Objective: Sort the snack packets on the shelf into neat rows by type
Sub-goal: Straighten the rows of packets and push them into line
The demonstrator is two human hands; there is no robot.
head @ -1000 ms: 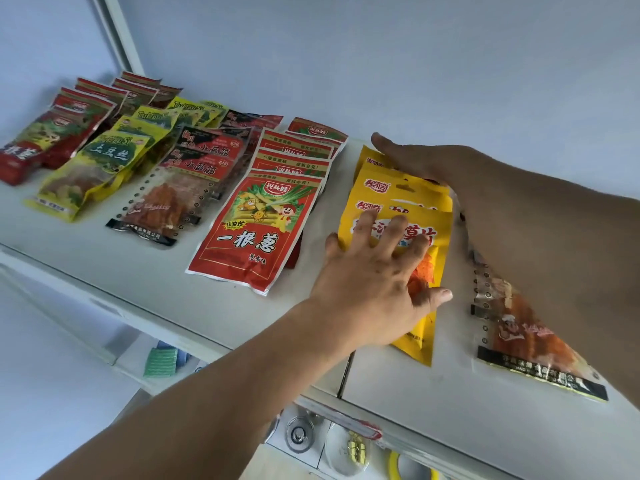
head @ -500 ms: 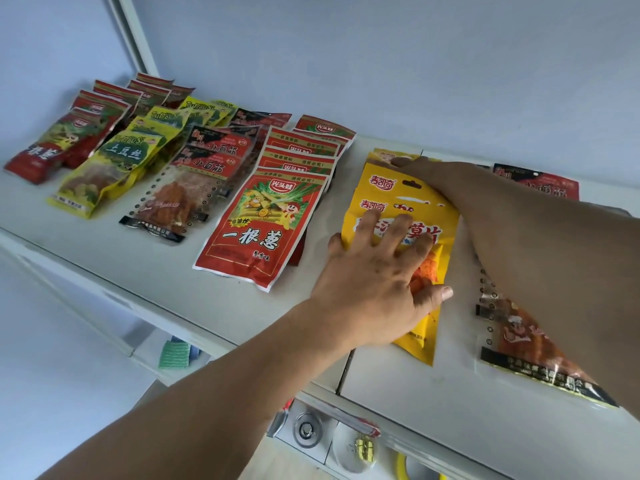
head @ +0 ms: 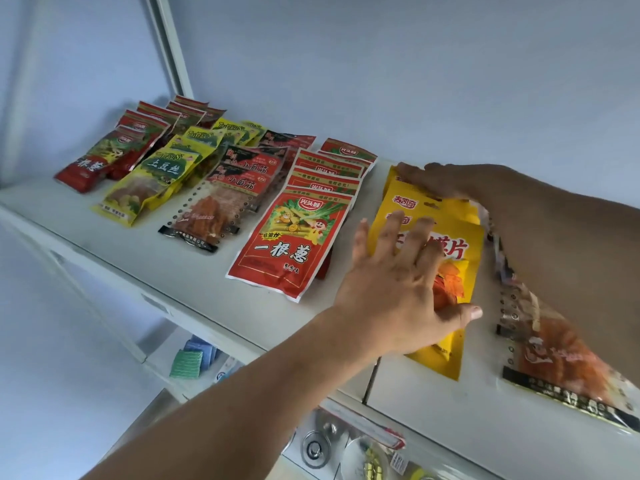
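A row of overlapping yellow packets (head: 460,258) lies on the white shelf (head: 156,271). My left hand (head: 398,289) presses flat on the front yellow packet, fingers spread. My right hand (head: 446,181) rests with straight fingers on the back yellow packets. To the left stand rows of red packets with green onion art (head: 291,251), clear packets with red-black labels (head: 214,209), yellow-green packets (head: 152,181) and small red packets (head: 104,157). Under my right forearm lies a clear packet with orange strips (head: 561,362).
The shelf backs onto a pale wall, with a post (head: 169,46) at the back left. Below the front edge a lower shelf holds a green packet (head: 185,363), and metal fittings (head: 315,448) hang underneath.
My right hand slid from the far end of the yellow row onto the back packets, drawing them forward. The left hand stayed pressed on the front packet. The camera view shifted slightly.
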